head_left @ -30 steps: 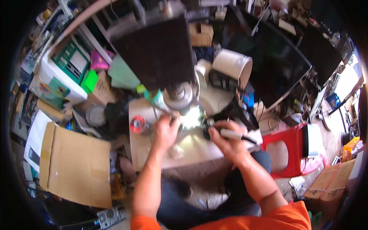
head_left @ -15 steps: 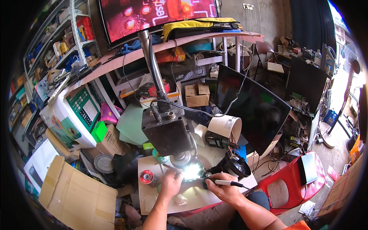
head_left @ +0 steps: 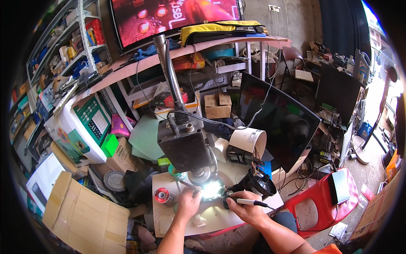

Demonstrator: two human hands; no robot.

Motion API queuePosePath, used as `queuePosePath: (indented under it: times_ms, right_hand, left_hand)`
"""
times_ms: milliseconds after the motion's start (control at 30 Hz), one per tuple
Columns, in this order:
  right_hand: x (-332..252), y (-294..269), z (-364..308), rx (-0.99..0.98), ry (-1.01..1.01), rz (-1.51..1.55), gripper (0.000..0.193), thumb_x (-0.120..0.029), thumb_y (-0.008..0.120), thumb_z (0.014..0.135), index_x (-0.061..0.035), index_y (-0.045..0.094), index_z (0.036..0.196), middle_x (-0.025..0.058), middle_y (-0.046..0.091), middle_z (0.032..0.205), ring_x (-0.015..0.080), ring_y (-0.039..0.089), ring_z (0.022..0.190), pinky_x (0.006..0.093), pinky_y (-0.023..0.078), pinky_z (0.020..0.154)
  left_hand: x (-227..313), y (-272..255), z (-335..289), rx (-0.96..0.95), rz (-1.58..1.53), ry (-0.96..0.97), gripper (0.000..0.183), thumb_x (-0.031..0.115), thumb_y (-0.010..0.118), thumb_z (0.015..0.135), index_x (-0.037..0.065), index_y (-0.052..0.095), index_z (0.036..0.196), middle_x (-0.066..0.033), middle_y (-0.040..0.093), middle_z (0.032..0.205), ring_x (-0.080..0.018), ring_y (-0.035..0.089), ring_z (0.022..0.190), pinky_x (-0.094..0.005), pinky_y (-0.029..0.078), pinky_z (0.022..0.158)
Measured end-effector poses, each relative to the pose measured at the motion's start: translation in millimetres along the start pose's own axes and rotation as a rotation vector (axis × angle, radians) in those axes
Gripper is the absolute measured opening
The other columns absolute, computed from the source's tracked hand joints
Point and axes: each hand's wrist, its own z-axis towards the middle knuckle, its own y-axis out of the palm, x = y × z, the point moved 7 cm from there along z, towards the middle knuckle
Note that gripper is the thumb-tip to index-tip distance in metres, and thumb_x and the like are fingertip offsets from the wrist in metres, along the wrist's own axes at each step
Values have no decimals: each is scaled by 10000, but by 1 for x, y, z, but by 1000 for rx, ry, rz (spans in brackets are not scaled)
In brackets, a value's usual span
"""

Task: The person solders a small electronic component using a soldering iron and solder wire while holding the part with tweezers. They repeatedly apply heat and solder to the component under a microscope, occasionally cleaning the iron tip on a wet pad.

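Under the black microscope camera, a bright ring of light washes out the work spot, so the piece there cannot be made out. My right hand grips a white soldering iron like a pen; its black cord trails off to the right, and its tip is lost near the glare. On the left side of the light, my left hand is closed with fingers pinched; what it holds is unclear. A reel of solder wire with a red label stands left of that hand on the pale worktable.
A large screen at the back shows a magnified red circuit board. Behind my right hand lie a round black housing and a white cylinder. A dark monitor leans further back. A red plastic chair stands right, an open cardboard box left.
The magnified picture on the large screen has shifted slightly. Both hands and the soldering iron stay in nearly the same place.
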Motion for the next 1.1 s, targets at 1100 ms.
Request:
queuePosePath:
  times_ms: [1100]
  right_hand:
    - [-1,1,0,4,-26,-7,220,-176,805,811,-10,700,908,158,703,780,311,702,694,372,565,636]
  left_hand:
    - [8,-2,1,6,29,51,153,118,667,889,20,671,1007,-211,671,982,-404,657,916,-443,513,787]
